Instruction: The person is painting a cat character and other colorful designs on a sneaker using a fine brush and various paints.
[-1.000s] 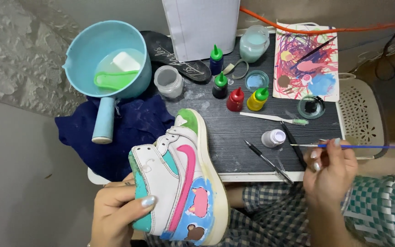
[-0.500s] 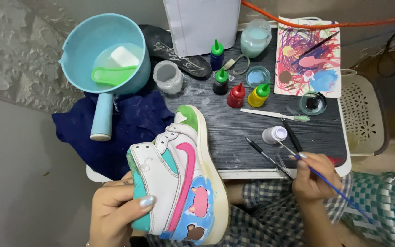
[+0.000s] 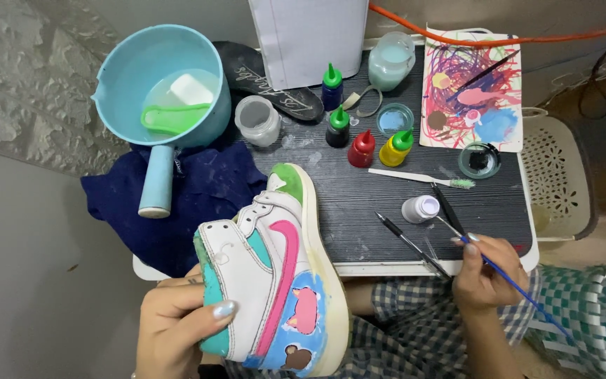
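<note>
— What is the left hand [image 3: 177, 326] doing?

— It grips a white leather high-top sneaker [image 3: 271, 281] by the heel, thumb across the back panel, fingers curled behind. The shoe lies on its side over the person's lap at the near edge of the table [image 3: 359, 203], its toe reaching onto the table top. Its smooth panels are painted: a pink curved stripe, teal patches, a green toe, and a light blue lower side with pink and brown blobs. The sole is thick, cream rubber.

— And the right hand [image 3: 485, 270]?

— Closed around a thin blue-handled paintbrush [image 3: 510, 281], pinched like a pen. The fine tip points toward a small white round paint pot [image 3: 420, 208] just beside it on the dark, ridged table top.

— What lies around them?

— Two slim black brushes [image 3: 415, 245] lie near the pot. Farther back stand squat squeeze bottles of paint [image 3: 362, 147] in red, yellow, black and blue, with green cone caps. A white toothbrush [image 3: 419, 178] lies flat near them. A sheet of paper covered in colourful scribbles [image 3: 471, 91] serves as a palette at the right. At the left, a light blue plastic saucepan-shaped dipper [image 3: 159, 95] holds cloudy water, and its handle rests on a crumpled dark blue cloth [image 3: 198, 196].
</note>
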